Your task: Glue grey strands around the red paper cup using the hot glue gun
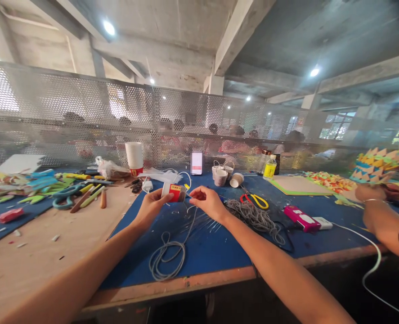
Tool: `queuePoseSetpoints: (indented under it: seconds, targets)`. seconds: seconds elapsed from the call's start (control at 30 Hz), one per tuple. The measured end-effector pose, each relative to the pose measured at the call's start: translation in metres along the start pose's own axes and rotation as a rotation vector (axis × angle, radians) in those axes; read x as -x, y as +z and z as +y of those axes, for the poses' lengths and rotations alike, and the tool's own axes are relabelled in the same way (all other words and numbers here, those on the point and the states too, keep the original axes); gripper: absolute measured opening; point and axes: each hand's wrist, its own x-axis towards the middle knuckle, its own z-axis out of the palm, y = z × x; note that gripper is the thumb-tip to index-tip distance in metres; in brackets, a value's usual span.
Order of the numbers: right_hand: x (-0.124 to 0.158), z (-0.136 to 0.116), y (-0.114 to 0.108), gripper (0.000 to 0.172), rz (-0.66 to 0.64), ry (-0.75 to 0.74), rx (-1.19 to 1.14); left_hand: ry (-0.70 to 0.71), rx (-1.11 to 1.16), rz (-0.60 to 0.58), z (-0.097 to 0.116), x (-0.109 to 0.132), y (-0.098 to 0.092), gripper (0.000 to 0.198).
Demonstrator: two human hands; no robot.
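Observation:
My left hand (152, 204) grips a red and white paper cup (175, 193) held on its side above the blue table. The cup's right end looks grey-brown, too small to make out clearly. Beside that end, my right hand (206, 202) has its fingers pinched together on what looks like thin grey cord. From there the grey cord (167, 256) runs down into a loose coil near the table's front edge. Right of my right hand lies a tangled heap of grey cord (253, 213), with yellow and red-handled scissors (260, 201) just behind it.
Small cups (220, 177) stand behind my hands near a phone (196, 163). A stack of paper cups (133, 155) is at back left, with tools (87, 198) before it. A magenta box (301, 218) lies right. Another person's hand (371, 193) works at far right.

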Motion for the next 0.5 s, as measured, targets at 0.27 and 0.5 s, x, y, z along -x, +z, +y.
queuePoseSetpoints:
  seconds: [0.27,0.5]
  targets:
    - [0.004,-0.003,-0.003,0.023,-0.193,-0.048,0.151,0.027,0.01,0.138,-0.004,-0.005,-0.005,0.041]
    - [-0.009,0.016,-0.044,0.018,0.164,0.038,0.824,0.067,-0.025,0.16,-0.01,-0.011,-0.01,0.043]
